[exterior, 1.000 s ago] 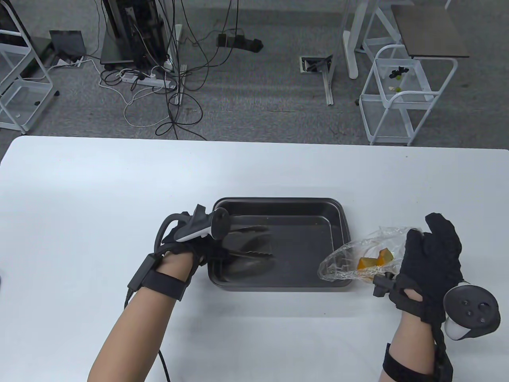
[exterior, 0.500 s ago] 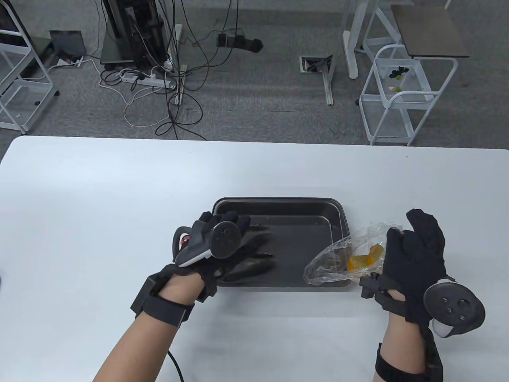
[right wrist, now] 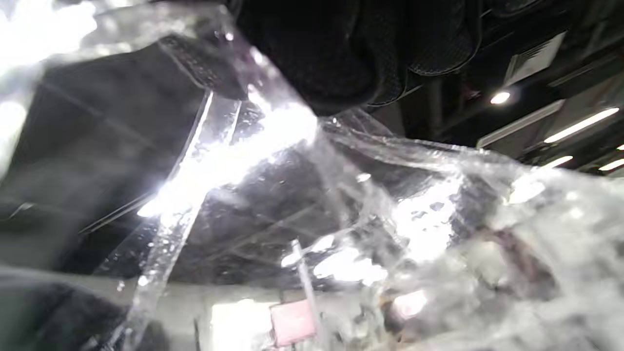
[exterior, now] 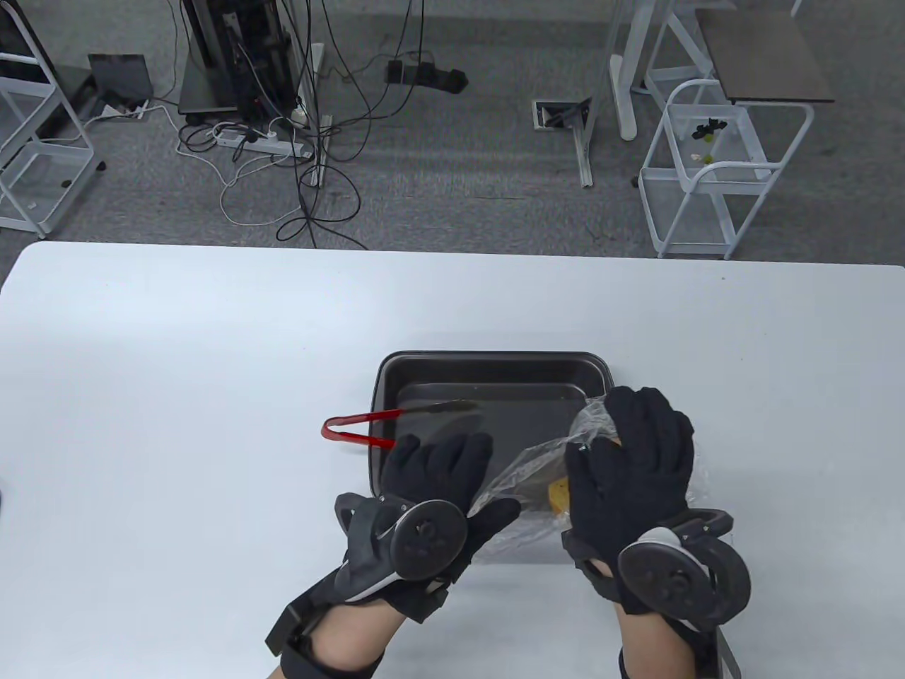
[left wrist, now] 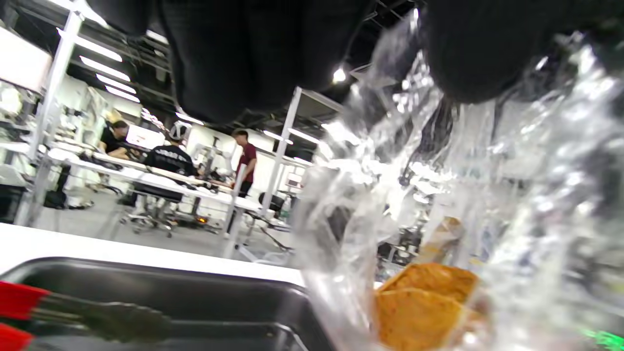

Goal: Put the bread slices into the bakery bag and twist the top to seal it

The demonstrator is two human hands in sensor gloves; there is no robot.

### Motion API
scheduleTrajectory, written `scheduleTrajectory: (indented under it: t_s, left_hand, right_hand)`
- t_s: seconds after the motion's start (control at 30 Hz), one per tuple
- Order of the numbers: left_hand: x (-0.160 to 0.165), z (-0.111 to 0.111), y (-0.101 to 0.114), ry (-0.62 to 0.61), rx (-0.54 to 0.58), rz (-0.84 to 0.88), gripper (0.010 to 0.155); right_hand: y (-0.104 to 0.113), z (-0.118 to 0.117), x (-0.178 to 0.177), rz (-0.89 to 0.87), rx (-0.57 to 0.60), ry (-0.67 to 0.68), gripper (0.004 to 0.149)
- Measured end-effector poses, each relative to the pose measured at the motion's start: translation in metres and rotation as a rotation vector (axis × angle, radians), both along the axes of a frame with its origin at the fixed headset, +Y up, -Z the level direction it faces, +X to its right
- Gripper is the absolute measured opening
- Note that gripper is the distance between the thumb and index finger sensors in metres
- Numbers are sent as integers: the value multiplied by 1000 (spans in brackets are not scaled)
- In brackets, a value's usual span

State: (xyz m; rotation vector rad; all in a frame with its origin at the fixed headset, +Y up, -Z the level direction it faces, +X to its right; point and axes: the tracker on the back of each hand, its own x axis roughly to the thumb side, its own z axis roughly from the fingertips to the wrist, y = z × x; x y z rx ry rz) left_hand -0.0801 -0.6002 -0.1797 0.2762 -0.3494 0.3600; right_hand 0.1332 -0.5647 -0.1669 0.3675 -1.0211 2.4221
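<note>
The clear bakery bag (exterior: 527,474) hangs over the front right of the dark baking tray (exterior: 495,357), with yellow-brown bread (exterior: 558,495) inside it. My right hand (exterior: 629,453) grips the bag from above, fingers curled over the plastic. My left hand (exterior: 459,474) lies flat beside it with fingers straight, its spread thumb touching the bag's loose edge. In the left wrist view the bag (left wrist: 512,195) and bread (left wrist: 424,307) fill the right side. Crumpled plastic of the bag (right wrist: 390,219) covers the right wrist view.
Red-handled tongs (exterior: 353,431) lie across the tray's left rim, tips inside the tray; the left wrist view also catches the tongs (left wrist: 97,317). Beyond the white table's far edge (exterior: 452,247) are floor cables and white carts.
My left hand let go of the tongs, which now lie on the tray's rim, and came back right to the bag. My right hand carried the bag left over the tray.
</note>
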Motion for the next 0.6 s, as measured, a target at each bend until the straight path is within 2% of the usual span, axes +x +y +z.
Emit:
scheduleTrajectory:
  t_s: [0.1, 0.17, 0.3, 0.37, 0.4, 0.5, 0.6]
  left_hand:
    - [-16, 12, 1, 73, 66, 15, 48]
    - [-31, 18, 8, 112, 96, 42, 41]
    - [-55, 34, 37, 135, 122, -24, 40]
    - [-65, 49, 53, 74, 113, 11, 39]
    - [-71, 62, 62, 32, 94, 49, 40]
    - [-86, 86, 79, -77, 98, 142, 41]
    - [-96, 94, 83, -129, 25, 206, 43]
  right_hand:
    - [2, 8, -17, 75, -40, 41, 43]
    - [3, 10, -21, 117, -129, 81, 42]
    - [14, 12, -12, 14, -325, 362, 43]
    - [18, 16, -9, -11, -466, 532, 43]
    - [20, 19, -9, -37, -501, 627, 43]
    - [26, 25, -8, -102, -509, 827, 43]
    - [21, 20, -14, -141, -548, 920, 43]
